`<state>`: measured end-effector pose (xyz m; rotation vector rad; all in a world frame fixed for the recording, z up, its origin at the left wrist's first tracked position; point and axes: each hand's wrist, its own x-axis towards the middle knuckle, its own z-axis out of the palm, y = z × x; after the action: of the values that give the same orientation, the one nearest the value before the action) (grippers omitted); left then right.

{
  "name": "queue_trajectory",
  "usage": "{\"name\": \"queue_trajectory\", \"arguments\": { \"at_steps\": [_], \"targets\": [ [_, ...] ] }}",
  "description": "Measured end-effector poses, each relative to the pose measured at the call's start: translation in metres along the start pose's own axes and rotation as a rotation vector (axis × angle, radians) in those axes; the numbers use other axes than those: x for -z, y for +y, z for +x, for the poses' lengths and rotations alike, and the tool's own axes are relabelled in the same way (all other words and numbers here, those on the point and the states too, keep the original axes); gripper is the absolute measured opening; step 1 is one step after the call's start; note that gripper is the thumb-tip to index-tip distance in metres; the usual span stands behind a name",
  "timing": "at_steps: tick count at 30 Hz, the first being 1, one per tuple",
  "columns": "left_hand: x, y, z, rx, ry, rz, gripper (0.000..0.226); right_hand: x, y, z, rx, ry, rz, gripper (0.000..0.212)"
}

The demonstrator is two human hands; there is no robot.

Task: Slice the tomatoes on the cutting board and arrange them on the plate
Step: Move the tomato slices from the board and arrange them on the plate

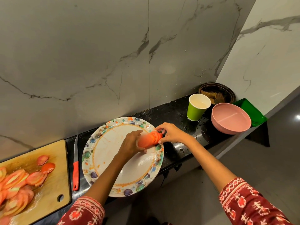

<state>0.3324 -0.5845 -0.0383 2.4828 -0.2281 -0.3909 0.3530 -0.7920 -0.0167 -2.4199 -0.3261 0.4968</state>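
- We are holding a stack of tomato slices (150,139) at the far right edge of the plate (103,153), left hand (132,143) cupping it, right hand (172,133) pinching its end.
- More slices (17,184) are lying on the cutting board (53,189); the knife (75,166) is lying between board and plate.

No readable txt, labels, brands or nos. anywhere; plate (103,135) rim has floral print only.
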Motion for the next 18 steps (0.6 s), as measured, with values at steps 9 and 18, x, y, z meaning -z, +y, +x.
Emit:
{"name": "queue_trajectory", "arguments": {
  "at_steps": [9, 18],
  "targets": [
    [-0.003, -0.001, -0.006, -0.008, 0.079, -0.089, 0.056, -0.001, -0.010, 0.005, 0.030, -0.029, -0.097, 0.066],
    [-0.001, 0.000, -0.002, 0.020, 0.019, -0.081, 0.079, -0.016, -0.019, 0.006, 0.068, -0.004, -0.209, 0.069]
  ]
}}
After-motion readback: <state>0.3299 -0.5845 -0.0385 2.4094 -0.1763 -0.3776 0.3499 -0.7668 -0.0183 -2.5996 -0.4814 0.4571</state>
